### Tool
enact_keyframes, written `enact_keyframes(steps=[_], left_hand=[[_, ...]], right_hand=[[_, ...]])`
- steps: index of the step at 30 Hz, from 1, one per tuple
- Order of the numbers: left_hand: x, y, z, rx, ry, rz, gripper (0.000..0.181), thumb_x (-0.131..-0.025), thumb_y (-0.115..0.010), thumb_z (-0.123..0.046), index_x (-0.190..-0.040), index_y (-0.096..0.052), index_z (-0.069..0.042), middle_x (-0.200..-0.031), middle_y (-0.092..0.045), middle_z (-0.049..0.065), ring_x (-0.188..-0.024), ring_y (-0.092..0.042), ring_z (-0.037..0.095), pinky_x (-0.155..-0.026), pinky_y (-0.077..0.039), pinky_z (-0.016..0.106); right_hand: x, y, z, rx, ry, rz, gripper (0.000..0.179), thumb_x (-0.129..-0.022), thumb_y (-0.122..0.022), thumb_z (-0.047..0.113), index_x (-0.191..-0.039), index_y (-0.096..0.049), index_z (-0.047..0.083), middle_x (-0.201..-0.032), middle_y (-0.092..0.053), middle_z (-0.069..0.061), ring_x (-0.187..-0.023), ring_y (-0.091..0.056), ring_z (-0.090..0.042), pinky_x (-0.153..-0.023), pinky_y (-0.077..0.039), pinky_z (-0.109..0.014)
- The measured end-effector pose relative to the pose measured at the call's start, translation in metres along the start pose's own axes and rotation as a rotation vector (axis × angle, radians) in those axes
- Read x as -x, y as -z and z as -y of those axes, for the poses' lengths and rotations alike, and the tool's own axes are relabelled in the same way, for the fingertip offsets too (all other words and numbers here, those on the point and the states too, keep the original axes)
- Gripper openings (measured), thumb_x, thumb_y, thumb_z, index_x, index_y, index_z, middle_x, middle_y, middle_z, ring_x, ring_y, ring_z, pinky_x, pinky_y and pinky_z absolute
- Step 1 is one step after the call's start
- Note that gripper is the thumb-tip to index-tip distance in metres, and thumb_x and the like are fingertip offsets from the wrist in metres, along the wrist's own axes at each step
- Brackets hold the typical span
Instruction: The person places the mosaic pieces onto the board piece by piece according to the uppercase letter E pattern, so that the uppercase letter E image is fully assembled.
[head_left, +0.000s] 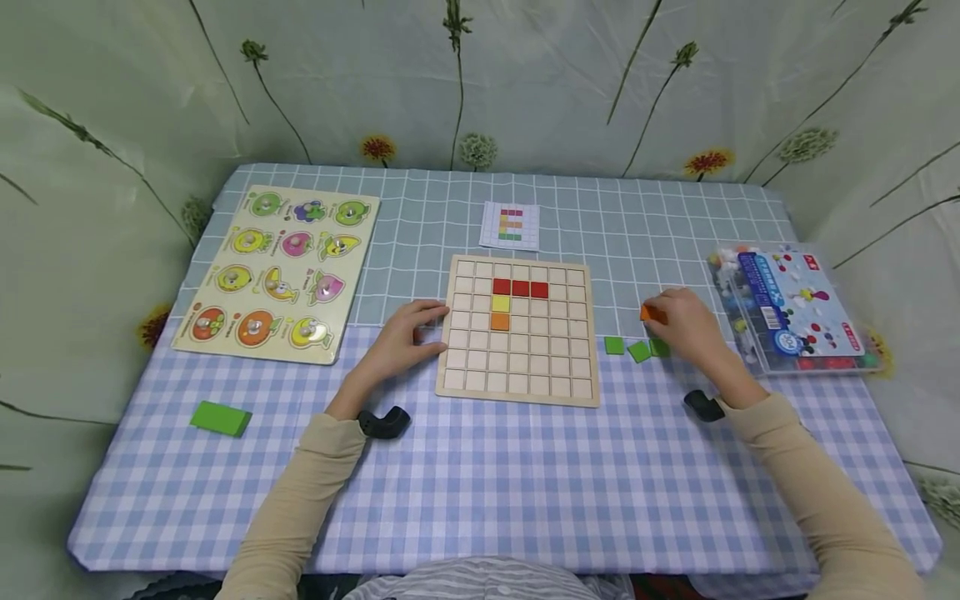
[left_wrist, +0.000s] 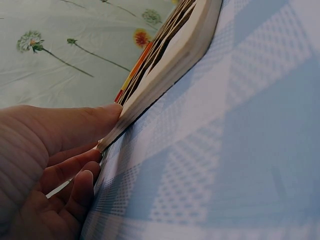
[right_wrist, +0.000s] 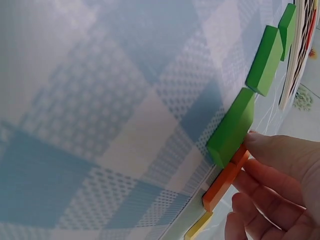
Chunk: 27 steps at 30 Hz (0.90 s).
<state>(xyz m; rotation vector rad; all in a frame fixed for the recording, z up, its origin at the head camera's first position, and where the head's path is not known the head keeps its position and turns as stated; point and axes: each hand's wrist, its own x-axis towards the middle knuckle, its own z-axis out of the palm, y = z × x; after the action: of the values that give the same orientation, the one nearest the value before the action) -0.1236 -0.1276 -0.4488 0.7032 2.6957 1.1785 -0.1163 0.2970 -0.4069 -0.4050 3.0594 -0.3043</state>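
Note:
A wooden grid board lies mid-table. Along one column are three red tiles in a row, a yellow tile and an orange tile below. My left hand rests its thumb and fingertips against the board's left edge, fingers spread. To the board's right, my right hand pinches an orange tile between thumb and fingers. Another orange tile lies right by the fingers, with a yellow tile beyond. Several green tiles lie between that hand and the board.
Behind the board is a printed pattern card. A fruit peg puzzle lies at the left, a green block in front of it. At the right sits a clear plastic box of colourful pieces. A checked cloth covers the table front.

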Motion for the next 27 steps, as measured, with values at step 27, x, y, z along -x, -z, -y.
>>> enact_keyframes(steps=[27], left_hand=[[0.001,0.001,-0.002,-0.009,-0.016,-0.008,0.054,-0.079,-0.074,-0.015,-0.128,-0.056,0.0,-0.133,-0.052,0.016,-0.1,-0.05,0.026,-0.074,-0.043,0.03]], right_hand=[[-0.011,-0.001,0.046,-0.009,0.152,-0.131,0.025,-0.079,-0.072,0.011,-0.1,-0.07,-0.002,-0.097,-0.069,-0.019,-0.092,-0.06,-0.034,-0.081,-0.05,-0.046]])
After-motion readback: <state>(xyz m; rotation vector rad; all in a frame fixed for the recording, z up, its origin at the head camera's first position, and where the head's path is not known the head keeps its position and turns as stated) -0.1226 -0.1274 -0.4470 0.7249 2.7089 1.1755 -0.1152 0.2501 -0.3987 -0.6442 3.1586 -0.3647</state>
